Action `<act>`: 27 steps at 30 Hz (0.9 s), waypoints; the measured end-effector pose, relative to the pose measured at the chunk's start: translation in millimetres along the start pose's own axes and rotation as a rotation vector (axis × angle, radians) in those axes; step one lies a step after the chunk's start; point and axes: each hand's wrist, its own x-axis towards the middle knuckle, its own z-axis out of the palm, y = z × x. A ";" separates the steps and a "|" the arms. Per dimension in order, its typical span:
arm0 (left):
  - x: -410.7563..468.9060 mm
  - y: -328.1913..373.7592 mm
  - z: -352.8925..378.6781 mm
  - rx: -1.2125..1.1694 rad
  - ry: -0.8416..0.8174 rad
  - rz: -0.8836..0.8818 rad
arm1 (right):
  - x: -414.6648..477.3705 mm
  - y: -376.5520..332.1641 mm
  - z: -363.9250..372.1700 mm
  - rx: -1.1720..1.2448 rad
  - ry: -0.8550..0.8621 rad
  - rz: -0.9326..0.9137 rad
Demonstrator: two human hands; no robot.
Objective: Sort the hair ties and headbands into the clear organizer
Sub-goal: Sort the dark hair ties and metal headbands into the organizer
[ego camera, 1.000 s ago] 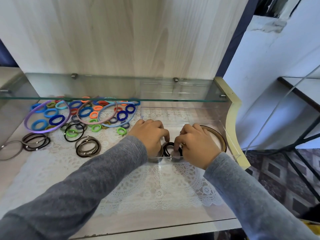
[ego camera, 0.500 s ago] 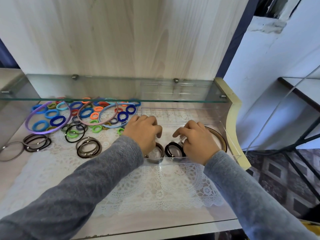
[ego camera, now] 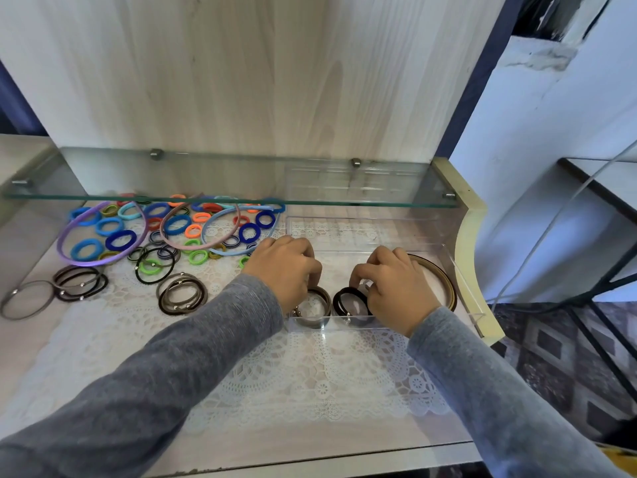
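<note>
The clear organizer (ego camera: 344,321) stands on the right of the lace mat. My left hand (ego camera: 286,267) reaches into its near left part, fingertips curled onto a brown hair tie (ego camera: 319,307) lying there. Just to the right, my right hand (ego camera: 394,288) pinches the far edge of a black hair tie (ego camera: 346,301) inside the organizer. A brown headband (ego camera: 446,282) lies in the organizer's right part, partly hidden by my right hand.
Several coloured hair ties (ego camera: 113,225), a purple headband (ego camera: 65,236), a pink headband (ego camera: 165,232), a blue headband (ego camera: 213,224) and dark elastic ties (ego camera: 181,293) lie at the left. A glass shelf (ego camera: 227,201) overhangs the back. The shelf's cream edge (ego camera: 468,236) is at the right.
My hands, together over the black tie a second ago, have drawn apart. The left one now sits on the brown tie and the right one stays at the black tie.
</note>
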 end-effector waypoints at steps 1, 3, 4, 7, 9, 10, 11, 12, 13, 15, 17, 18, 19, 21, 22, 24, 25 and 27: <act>-0.1 -0.5 0.1 -0.013 0.001 0.002 | 0.3 -0.1 0.0 -0.002 -0.005 0.001; 0.4 -1.9 1.3 -0.028 0.005 0.007 | 1.0 -0.1 0.5 -0.001 -0.007 0.002; 0.9 -2.2 2.1 -0.031 0.010 0.010 | 0.9 0.2 0.8 0.001 -0.007 0.006; 1.3 -4.3 4.5 -0.063 0.037 0.014 | 1.0 1.2 2.1 0.026 0.009 0.017; 0.3 -7.1 6.7 -0.137 0.090 0.008 | 2.1 0.7 2.5 0.054 0.026 0.032; -1.0 -9.0 8.1 -0.187 0.140 0.002 | 2.8 -0.5 2.6 0.071 0.039 0.038; -2.8 -11.0 9.7 -0.229 0.200 -0.002 | 3.6 -2.4 3.2 0.092 0.060 0.044; -5.7 -13.6 11.5 -0.258 0.262 -0.011 | 4.6 -5.4 4.1 0.119 0.089 0.047; -9.7 -16.4 13.6 -0.275 0.322 -0.027 | 5.5 -9.4 4.8 0.151 0.122 0.046; -20.5 -23.4 18.3 -0.271 0.411 -0.083 | 8.8 -20.8 8.0 0.225 0.192 0.033; -33.1 -31.7 22.5 -0.255 0.483 -0.152 | 13.2 -35.5 13.0 0.319 0.264 0.006; -39.5 -36.3 24.3 -0.251 0.520 -0.193 | 15.4 -44.4 15.5 0.371 0.303 -0.006; -45.9 -41.0 26.0 -0.242 0.551 -0.241 | 17.3 -54.2 17.7 0.418 0.337 -0.015; -59.2 -50.6 29.3 -0.205 0.602 -0.328 | 19.2 -75.8 20.7 0.483 0.403 -0.042; -66.1 -55.5 30.2 -0.178 0.628 -0.357 | 19.4 -87.5 21.4 0.502 0.441 -0.069; -79.6 -66.1 29.9 -0.116 0.661 -0.394 | 18.7 -110.3 22.5 0.511 0.507 -0.146; -86.2 -72.1 29.3 -0.087 0.665 -0.411 | 18.0 -120.9 23.7 0.508 0.518 -0.182; -98.4 -83.6 28.1 -0.043 0.655 -0.440 | 17.3 -137.7 28.4 0.498 0.506 -0.249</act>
